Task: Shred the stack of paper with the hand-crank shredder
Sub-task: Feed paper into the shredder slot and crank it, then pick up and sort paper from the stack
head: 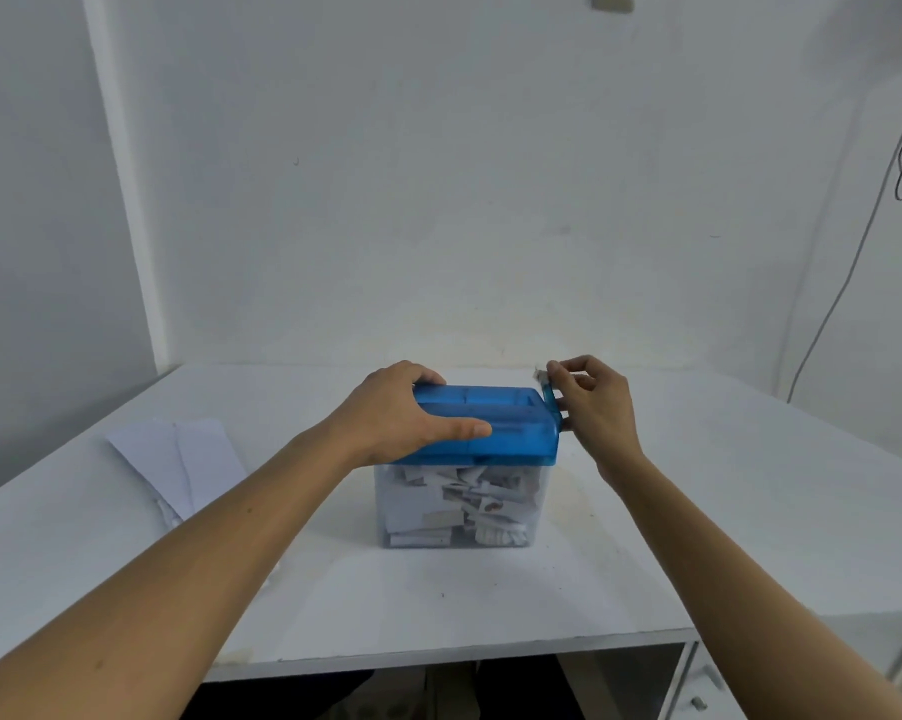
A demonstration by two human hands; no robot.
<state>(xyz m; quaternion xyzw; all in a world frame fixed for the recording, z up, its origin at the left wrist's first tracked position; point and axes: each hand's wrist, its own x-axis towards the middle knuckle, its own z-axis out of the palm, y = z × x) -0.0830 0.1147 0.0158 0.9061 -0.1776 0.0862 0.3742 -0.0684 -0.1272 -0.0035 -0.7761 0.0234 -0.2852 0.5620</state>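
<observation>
Head view: one hand-crank shredder (511,428) stands mid-table (698,511), its blue top's long axis running from 9 o'clock to 3 o'clock, feed slot facing up. One crank (550,402) sticks out of the 3 o'clock end, its arm pointing up toward 12 o'clock. One clear bin (383,511) sits under the blue top, holding a heap of white shreds (469,496).

Two hands are on it. The left hand (402,413) clasps the 9 o'clock end of the top, thumb stretched along the near face and fingers hooked over the far edge. The right hand (599,407), at 3 o'clock of the shredder, pinches the crank's knob with bent fingertips.

One loose stack of paper (178,459) lies flat on the table at 9 o'clock of the shredder, well apart from it and from the left hand.
</observation>
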